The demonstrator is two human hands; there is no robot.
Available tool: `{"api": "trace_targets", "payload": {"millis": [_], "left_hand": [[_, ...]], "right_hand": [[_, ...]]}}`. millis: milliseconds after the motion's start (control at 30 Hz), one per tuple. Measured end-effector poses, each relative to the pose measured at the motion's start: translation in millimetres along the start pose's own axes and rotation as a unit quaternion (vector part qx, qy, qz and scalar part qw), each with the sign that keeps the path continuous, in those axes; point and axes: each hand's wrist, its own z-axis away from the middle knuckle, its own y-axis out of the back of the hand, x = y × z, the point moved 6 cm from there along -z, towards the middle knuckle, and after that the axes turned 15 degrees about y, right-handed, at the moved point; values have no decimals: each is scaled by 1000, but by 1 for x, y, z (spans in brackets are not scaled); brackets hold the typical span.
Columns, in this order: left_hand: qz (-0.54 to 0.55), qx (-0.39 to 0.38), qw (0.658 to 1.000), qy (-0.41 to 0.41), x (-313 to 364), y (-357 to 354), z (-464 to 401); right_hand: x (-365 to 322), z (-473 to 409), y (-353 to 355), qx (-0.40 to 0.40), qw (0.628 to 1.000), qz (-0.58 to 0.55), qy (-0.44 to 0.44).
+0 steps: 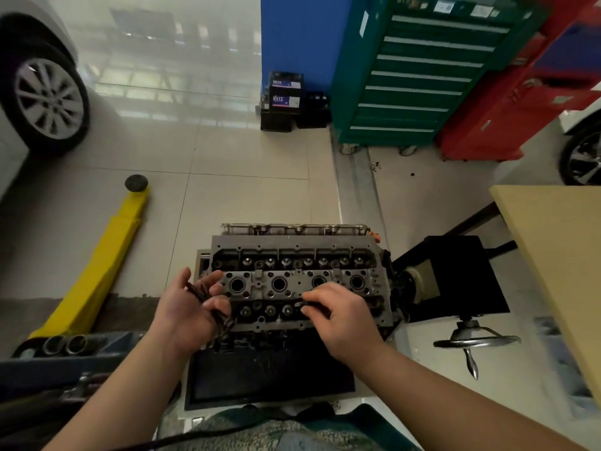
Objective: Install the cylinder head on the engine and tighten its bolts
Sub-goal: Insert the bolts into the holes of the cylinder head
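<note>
The right hand (338, 315) pinches one dark bolt (307, 304) between thumb and fingertips, its end at a hole in the near row of the cylinder head (299, 281). The left hand (188, 307) lies palm up with fingers loosely curled round a bundle of bolts (214, 307), which stick out beyond the fingertips over the head's left end. The cylinder head sits directly under both sets of fingers, on top of the engine (292, 230), whose far edge shows beyond the head. Right of the right hand's knuckles stand a black stand (455, 275) and its handwheel (476, 341). Left of the left hand's fingers a yellow lift arm (107, 255) lies on the floor (244, 157). Well beyond the fingers stand a green tool cabinet (413, 83) and a red cabinet (507, 109)
</note>
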Motion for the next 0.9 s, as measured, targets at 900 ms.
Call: {"api": "trace_targets", "payload": {"millis": [900], "left_hand": [[-45,-107,993,18,-65,-70,-3]], "right_hand": [[-21,16,-26,20,908,-297,-296]]}}
